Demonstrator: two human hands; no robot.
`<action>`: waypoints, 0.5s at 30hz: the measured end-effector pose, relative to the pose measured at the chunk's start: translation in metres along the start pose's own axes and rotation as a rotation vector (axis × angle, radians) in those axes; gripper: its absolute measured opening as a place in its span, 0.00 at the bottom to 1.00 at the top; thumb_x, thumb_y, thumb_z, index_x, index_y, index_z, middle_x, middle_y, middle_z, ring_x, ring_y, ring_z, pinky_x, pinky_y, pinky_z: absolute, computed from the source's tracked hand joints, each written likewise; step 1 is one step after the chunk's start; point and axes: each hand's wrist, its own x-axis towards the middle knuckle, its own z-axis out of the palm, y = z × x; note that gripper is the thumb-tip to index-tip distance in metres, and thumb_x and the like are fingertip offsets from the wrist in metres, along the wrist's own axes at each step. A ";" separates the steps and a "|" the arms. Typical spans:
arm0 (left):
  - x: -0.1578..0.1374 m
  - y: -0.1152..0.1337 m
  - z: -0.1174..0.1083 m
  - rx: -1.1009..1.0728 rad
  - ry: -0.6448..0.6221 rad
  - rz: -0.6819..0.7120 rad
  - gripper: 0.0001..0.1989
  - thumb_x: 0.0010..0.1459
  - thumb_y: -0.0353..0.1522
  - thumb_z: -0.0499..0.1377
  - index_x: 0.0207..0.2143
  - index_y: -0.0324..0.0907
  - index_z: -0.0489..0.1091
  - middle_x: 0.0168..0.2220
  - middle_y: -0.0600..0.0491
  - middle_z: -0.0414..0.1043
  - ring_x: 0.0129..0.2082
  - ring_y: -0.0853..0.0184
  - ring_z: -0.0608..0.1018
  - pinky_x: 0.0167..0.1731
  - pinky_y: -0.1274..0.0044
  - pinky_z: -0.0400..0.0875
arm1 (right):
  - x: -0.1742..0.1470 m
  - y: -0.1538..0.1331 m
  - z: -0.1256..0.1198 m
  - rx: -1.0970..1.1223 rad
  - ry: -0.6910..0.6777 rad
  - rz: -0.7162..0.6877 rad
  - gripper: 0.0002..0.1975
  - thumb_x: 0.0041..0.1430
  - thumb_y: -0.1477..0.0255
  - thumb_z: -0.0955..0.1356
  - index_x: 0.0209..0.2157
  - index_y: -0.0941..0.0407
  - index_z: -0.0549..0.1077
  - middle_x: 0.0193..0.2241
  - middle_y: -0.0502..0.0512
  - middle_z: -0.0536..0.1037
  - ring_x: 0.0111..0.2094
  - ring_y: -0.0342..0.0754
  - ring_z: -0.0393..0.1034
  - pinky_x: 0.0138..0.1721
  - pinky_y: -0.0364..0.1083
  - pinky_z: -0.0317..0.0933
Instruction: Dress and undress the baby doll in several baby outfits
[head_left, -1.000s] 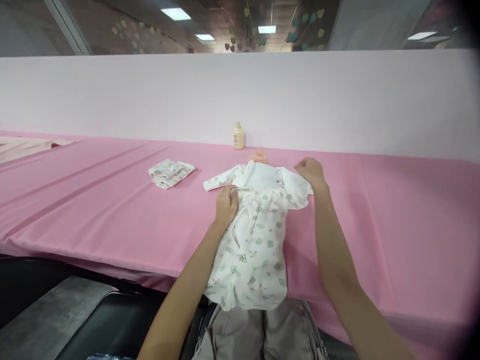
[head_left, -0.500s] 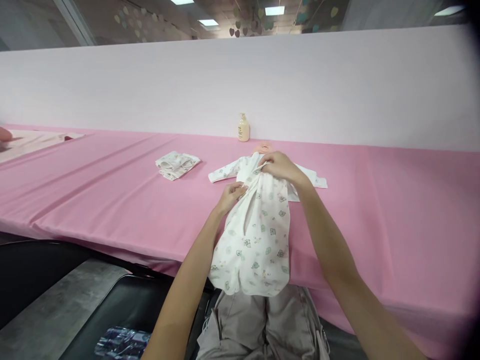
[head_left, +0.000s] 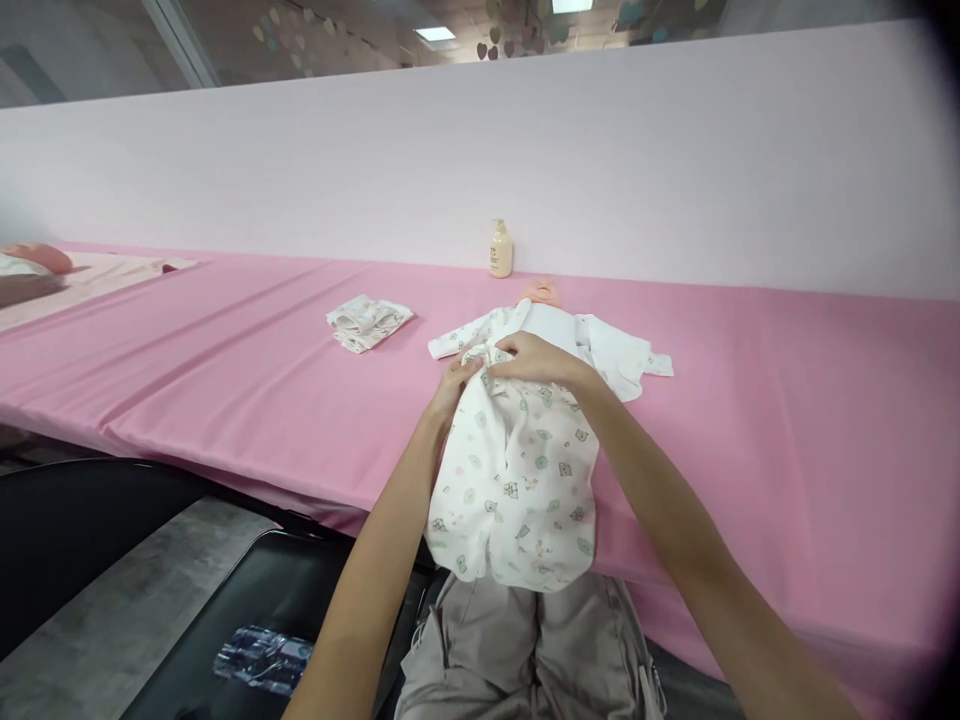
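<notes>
A white baby garment point(head_left: 517, 490) with a green leaf and small animal print hangs over the table's front edge, its upper end bunched up. My left hand point(head_left: 453, 388) grips the left side of that gathered end. From the right, my right hand point(head_left: 534, 358) pinches the same bunched cloth, its fingers close to the left thumb. Just beyond lies a white long-sleeved baby top point(head_left: 619, 355), spread open with its sleeves out to both sides. A doll's head point(head_left: 541, 291) shows at its far end; the doll's lower part is hidden.
A folded printed cloth point(head_left: 367, 322) lies left of the top. A pump bottle point(head_left: 501, 250) stands by the white wall point(head_left: 675, 170). The pink-covered table point(head_left: 247, 400) has another doll point(head_left: 37, 258) at far left. A black chair point(head_left: 300, 580) holds a dark shiny packet point(head_left: 264, 660).
Both hands have drawn the garment's upper end down toward me and bunched it, coming closer together. More of the white top beyond now shows. The view has shifted slightly.
</notes>
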 end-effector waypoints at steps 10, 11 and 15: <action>0.005 -0.016 0.001 0.183 -0.093 -0.122 0.19 0.44 0.37 0.70 0.37 0.36 0.74 0.32 0.50 0.77 0.30 0.66 0.77 0.33 0.77 0.70 | 0.027 0.039 -0.004 0.789 0.529 0.444 0.14 0.59 0.68 0.63 0.46 0.58 0.66 0.45 0.61 0.70 0.39 0.45 0.71 0.38 0.41 0.66; 0.005 -0.016 0.001 0.179 -0.107 -0.121 0.20 0.43 0.37 0.70 0.37 0.36 0.73 0.32 0.50 0.77 0.30 0.66 0.77 0.33 0.76 0.70 | 0.032 0.042 0.001 0.796 0.526 0.445 0.14 0.60 0.68 0.62 0.46 0.58 0.66 0.43 0.60 0.71 0.38 0.46 0.71 0.37 0.41 0.67; 0.003 -0.013 -0.001 0.062 -0.192 -0.153 0.25 0.40 0.34 0.71 0.41 0.36 0.72 0.33 0.49 0.77 0.31 0.64 0.78 0.34 0.75 0.71 | 0.049 0.037 0.025 0.750 0.220 0.355 0.19 0.60 0.56 0.62 0.43 0.56 0.70 0.37 0.57 0.74 0.37 0.49 0.72 0.36 0.44 0.68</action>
